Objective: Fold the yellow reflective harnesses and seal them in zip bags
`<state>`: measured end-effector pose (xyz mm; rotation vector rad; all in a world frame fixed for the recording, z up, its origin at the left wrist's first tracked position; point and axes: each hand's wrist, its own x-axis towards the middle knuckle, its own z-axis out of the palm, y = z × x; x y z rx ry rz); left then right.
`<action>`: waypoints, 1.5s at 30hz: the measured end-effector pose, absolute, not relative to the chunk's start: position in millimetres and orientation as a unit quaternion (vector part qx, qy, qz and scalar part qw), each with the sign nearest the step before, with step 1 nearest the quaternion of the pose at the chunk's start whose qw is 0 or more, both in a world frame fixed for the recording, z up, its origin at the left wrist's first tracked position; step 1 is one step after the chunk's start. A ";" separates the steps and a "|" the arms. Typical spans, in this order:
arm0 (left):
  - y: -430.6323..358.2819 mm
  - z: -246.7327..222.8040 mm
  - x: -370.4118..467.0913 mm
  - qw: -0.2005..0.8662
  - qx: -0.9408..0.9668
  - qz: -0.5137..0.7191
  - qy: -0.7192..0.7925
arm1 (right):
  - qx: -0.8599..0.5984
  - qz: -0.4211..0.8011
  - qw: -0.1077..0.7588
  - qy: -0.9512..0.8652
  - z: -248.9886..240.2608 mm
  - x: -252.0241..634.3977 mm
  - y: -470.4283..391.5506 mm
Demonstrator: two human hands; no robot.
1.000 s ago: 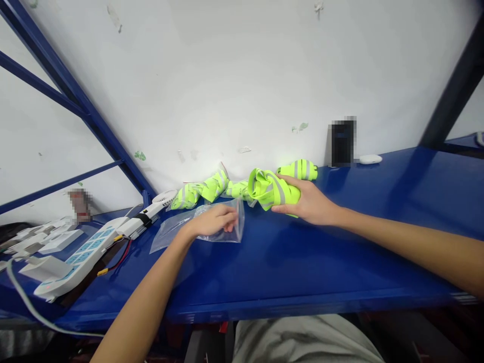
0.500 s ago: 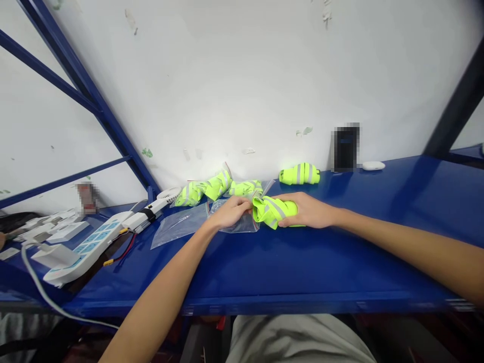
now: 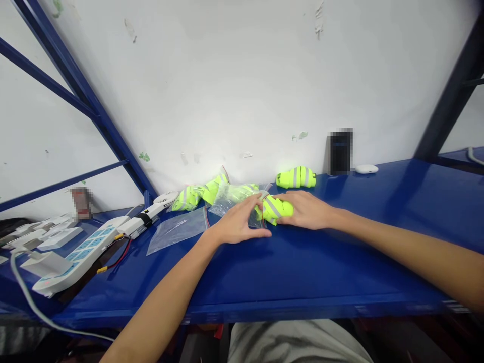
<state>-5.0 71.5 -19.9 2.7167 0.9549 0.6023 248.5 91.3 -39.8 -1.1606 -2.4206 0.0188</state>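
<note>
My right hand (image 3: 304, 210) is wrapped round the right end of a rolled neon-yellow reflective vest (image 3: 276, 208) with silver bands. The vest's left end lies at the red-edged mouth of a clear zip bag (image 3: 223, 207); how far inside it is I cannot tell. My left hand (image 3: 242, 220) is over that bag, thumb and fingers spread apart, fingertips close to the vest's left end. Behind the hands lies another neon vest (image 3: 244, 190), partly covered by clear plastic. Bagged vests (image 3: 200, 194) rest to its left against the wall.
A flat clear zip bag (image 3: 177, 229) lies left of my hands. Another rolled vest (image 3: 297, 177) sits by the wall, with a blurred dark object (image 3: 340, 152) and a white case (image 3: 366, 169) to its right. A power strip (image 3: 81, 257), a small fan (image 3: 164, 199) and cables occupy the left.
My left hand has opened from a pinch near the vest's end, its thumb now stretched out. The vest has gone slightly left, to the bag's mouth, with my right hand still on it.
</note>
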 end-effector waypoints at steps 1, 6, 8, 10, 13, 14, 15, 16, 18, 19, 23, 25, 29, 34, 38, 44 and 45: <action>72.1 -21.3 -5.2 0.083 0.926 0.186 0.318 | -0.431 0.009 0.227 -0.873 -39.7 248.5 91.6; 79.1 -25.2 -7.4 -0.036 0.934 0.182 0.307 | -0.426 0.070 0.226 -0.873 -33.8 245.4 84.4; 80.3 -24.8 -8.1 -0.061 0.931 0.185 0.309 | -0.417 0.088 0.228 -0.875 -30.2 243.1 79.3; 79.7 -23.8 -8.2 -0.062 0.931 0.177 0.313 | -0.414 0.095 0.240 -0.873 -26.3 241.2 75.2; 76.4 -21.7 -7.1 -0.030 0.933 0.171 0.314 | -0.420 0.104 0.265 -0.862 -19.1 240.5 72.0; 74.9 -21.0 -6.4 -0.014 0.932 0.176 0.316 | -0.425 0.113 0.266 -0.857 -16.5 240.6 71.6; 73.5 -20.3 -5.7 0.001 0.930 0.184 0.319 | -0.431 0.126 0.265 -0.853 -14.1 240.9 71.3; 72.1 -19.7 -4.8 0.015 0.926 0.191 0.325 | -0.435 0.140 0.262 -0.850 -12.0 241.0 71.1; 69.8 -18.8 -3.0 0.030 0.918 0.201 0.340 | -0.432 0.167 0.258 -0.848 -9.7 240.7 70.8; 68.9 -18.5 -1.9 0.034 0.916 0.201 0.346 | -0.427 0.176 0.260 -0.848 -9.8 240.1 70.5; 67.6 -18.4 3.4 0.026 0.928 0.147 0.342 | -0.421 0.161 0.243 -0.859 -15.9 235.2 68.3; 67.9 -18.6 5.5 0.006 0.934 0.120 0.335 | -0.420 0.138 0.226 -0.868 -19.5 232.8 66.7; 70.6 -19.2 4.6 0.004 0.930 0.134 0.341 | -0.426 0.118 0.259 -0.859 -22.1 231.5 63.7; 72.4 -20.4 2.8 0.012 0.920 0.162 0.357 | -0.401 0.146 0.314 -0.848 -25.0 230.7 65.3; 67.4 -22.1 10.1 -0.078 0.919 0.187 0.339 | -0.389 0.226 0.368 -0.814 -33.8 225.7 71.3; 63.7 -25.8 16.8 -0.126 0.918 0.184 0.327 | -0.428 0.240 0.396 -0.776 -44.6 218.9 78.6; 64.0 -26.0 17.1 -0.114 0.918 0.183 0.331 | -0.436 0.233 0.403 -0.770 -44.7 218.6 79.5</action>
